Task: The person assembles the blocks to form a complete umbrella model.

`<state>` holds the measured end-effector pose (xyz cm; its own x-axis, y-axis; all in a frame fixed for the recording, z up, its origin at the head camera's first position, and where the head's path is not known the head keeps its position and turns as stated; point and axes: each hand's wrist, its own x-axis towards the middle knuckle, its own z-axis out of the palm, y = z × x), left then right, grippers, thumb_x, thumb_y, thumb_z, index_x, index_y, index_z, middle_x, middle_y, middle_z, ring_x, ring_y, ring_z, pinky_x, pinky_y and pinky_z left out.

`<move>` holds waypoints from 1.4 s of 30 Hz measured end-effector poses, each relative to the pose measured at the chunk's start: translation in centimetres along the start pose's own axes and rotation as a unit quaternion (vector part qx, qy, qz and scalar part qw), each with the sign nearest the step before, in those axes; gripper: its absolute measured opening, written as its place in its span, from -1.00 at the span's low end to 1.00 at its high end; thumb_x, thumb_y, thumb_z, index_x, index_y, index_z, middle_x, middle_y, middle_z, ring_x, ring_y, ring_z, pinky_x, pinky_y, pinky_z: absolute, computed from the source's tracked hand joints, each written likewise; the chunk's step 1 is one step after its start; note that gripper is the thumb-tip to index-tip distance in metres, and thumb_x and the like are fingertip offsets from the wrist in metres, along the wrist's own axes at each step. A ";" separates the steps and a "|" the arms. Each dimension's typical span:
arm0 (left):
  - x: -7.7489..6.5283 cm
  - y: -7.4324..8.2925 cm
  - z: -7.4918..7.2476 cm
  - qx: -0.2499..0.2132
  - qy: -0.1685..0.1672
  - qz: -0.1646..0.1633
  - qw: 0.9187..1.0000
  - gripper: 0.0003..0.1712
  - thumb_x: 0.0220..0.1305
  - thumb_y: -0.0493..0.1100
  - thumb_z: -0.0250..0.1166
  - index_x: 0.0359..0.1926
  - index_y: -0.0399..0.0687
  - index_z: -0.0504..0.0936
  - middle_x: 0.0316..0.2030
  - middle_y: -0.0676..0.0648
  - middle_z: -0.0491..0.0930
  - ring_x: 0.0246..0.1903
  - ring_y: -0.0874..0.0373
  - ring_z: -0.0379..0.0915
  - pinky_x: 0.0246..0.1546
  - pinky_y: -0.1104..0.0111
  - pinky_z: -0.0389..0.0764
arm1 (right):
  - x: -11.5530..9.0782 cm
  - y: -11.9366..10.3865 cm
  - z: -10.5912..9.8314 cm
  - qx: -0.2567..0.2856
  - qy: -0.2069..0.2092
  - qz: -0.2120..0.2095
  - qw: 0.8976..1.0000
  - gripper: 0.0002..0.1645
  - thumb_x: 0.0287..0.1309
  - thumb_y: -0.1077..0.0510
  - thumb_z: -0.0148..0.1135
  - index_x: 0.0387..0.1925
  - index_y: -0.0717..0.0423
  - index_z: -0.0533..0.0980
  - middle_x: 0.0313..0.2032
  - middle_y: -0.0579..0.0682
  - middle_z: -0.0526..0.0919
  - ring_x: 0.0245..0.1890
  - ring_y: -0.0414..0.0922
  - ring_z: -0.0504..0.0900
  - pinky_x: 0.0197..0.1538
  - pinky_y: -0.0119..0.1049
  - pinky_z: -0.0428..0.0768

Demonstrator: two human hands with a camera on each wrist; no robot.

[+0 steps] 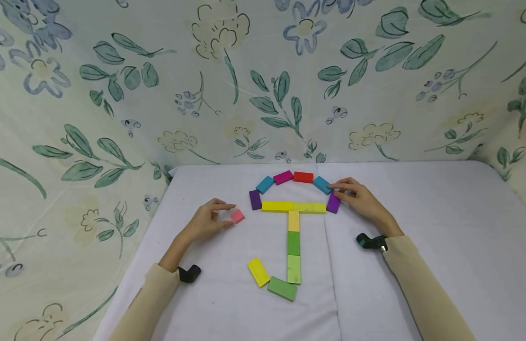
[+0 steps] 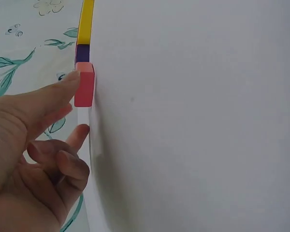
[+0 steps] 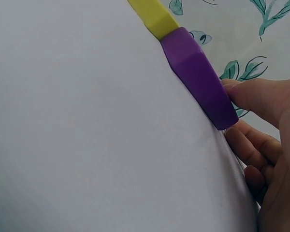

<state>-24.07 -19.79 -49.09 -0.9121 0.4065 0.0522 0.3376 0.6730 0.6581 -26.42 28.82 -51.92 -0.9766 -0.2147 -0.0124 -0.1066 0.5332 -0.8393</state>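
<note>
Thumb and forefinger apart, my left hand [image 1: 207,219] is by a small pink block [image 1: 237,216]. In the left wrist view the thumb overlaps the upper end of the pink block [image 2: 85,87]. My right hand [image 1: 360,199] reaches to the right end of an arch of coloured blocks. Its fingertips are at the purple block [image 1: 333,202] and the blue block [image 1: 322,185] above it. In the right wrist view the thumb rests against the side of the purple block [image 3: 198,77], with other fingers by its near end.
The arch continues with red [image 1: 303,177], magenta [image 1: 283,177], blue [image 1: 264,184] and dark purple [image 1: 255,200] blocks. Two yellow blocks [image 1: 277,206] lie across its base. Below runs a column of yellow and green blocks [image 1: 294,243], ending beside tilted green [image 1: 281,288] and yellow [image 1: 258,272] ones.
</note>
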 end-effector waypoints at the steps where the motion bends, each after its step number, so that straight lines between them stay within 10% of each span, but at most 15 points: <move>1: 0.1 -0.1 -0.2 -0.008 -0.011 0.001 1.000 -0.47 0.20 -0.15 0.56 0.21 0.05 0.72 0.09 -0.13 0.61 -0.21 0.05 0.40 -0.25 0.39 0.42 | 0.0 0.0 0.0 0.000 0.000 -0.001 1.000 -0.58 0.53 0.02 0.14 0.30 -0.06 0.59 0.30 0.12 0.41 0.34 0.12 0.32 0.42 0.20 0.33; 11: 0.9 -0.3 -0.1 -0.045 -0.080 0.018 0.996 -0.52 0.31 -0.22 0.46 0.24 0.10 0.70 0.05 -0.09 0.59 -0.19 0.06 0.37 -0.26 0.45 0.40 | 0.0 -0.1 0.0 -0.007 0.001 0.006 1.000 -0.58 0.53 0.01 0.15 0.31 -0.09 0.59 0.30 0.11 0.41 0.34 0.11 0.29 0.36 0.13 0.34; 23: 1.4 0.2 0.3 0.013 -0.012 0.012 1.000 -0.59 0.11 -0.15 0.62 0.01 -0.02 0.78 -0.04 -0.08 0.62 -0.43 0.17 0.33 -0.41 0.45 0.37 | -0.1 -0.3 0.1 -0.003 0.000 0.007 1.000 -0.58 0.53 0.02 0.15 0.31 -0.07 0.58 0.30 0.11 0.40 0.35 0.11 0.31 0.43 0.19 0.35; 34: 1.5 -0.3 -0.9 -0.079 -0.129 0.041 0.988 -0.54 0.39 -0.29 0.35 0.27 0.05 0.68 0.04 -0.12 0.57 -0.12 0.03 0.36 -0.24 0.42 0.40 | -0.1 -0.2 0.0 -0.003 -0.001 0.006 1.000 -0.57 0.53 -0.01 0.14 0.32 -0.07 0.58 0.29 0.12 0.40 0.32 0.11 0.32 0.40 0.16 0.34; 42: 2.0 -0.4 -1.0 -0.050 -0.138 0.041 0.988 -0.62 0.34 -0.26 0.42 0.14 0.10 0.77 -0.09 -0.09 0.58 -0.25 0.08 0.37 -0.29 0.43 0.39 | 0.1 0.1 0.0 -0.002 0.001 0.001 1.000 -0.57 0.52 -0.02 0.15 0.31 -0.08 0.59 0.27 0.10 0.41 0.30 0.08 0.33 0.36 0.09 0.34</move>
<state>-26.27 -19.81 -48.50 -0.7799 0.6196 -0.0892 0.3704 0.5717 0.7321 -26.55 28.82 -52.02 -0.9769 -0.2131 -0.0129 -0.1060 0.5366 -0.8371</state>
